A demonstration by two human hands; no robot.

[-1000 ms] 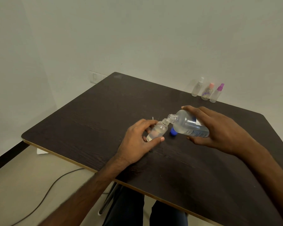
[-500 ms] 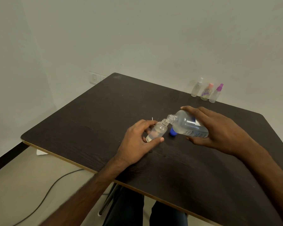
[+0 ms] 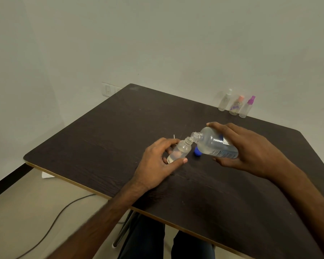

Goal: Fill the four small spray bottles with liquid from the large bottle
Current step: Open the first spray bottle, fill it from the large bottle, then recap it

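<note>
Evidently one bottle filling, three set aside

The left hand [image 3: 157,161] curls round the small bottle [image 3: 179,152], thumb on the near side and fingers behind. It holds the bottle uncapped and tilted, low over the middle of the worktop [image 3: 120,128]. The right hand [image 3: 251,152] wraps over the body of the large bottle [image 3: 213,144] and grips it, tipped almost onto its side. Its open neck meets the mouth of the small bottle. A blue cap [image 3: 197,151] lies on the worktop between the hands, just under the large bottle.

Three capped bottles stand close together in a row at the far edge, well apart from the hands: a white-topped one [image 3: 225,100], a pink-topped one [image 3: 236,106] and a purple-topped one [image 3: 248,107]. From this distance their levels are too faint to read, so I cannot say whether they are full.

The pour is under way, and the small bottle looks only partly filled near its base. If the three capped bottles are already filled, this is the last of the four. What is left then is to top it up, fit its spray head and put the blue cap back. If they are empty, three fills remain after this one.
</note>
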